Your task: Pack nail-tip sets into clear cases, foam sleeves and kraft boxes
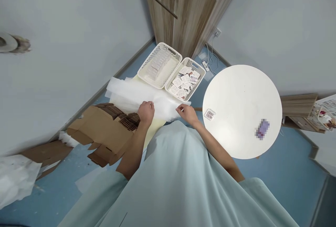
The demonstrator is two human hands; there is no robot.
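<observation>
White sheets (128,89) lie mid-frame, long axis slanting down rightward, partly hidden by the left hand (146,112); it and the right hand (187,112) curl, whether gripping I cannot tell

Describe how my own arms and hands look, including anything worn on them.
Your left hand and right hand are bare, with no gloves, watch or bracelet showing; any rings are too small to tell. Loose, plain, pale blue-green fabric sleeves end around the elbows, leaving both forearms uncovered.
</observation>
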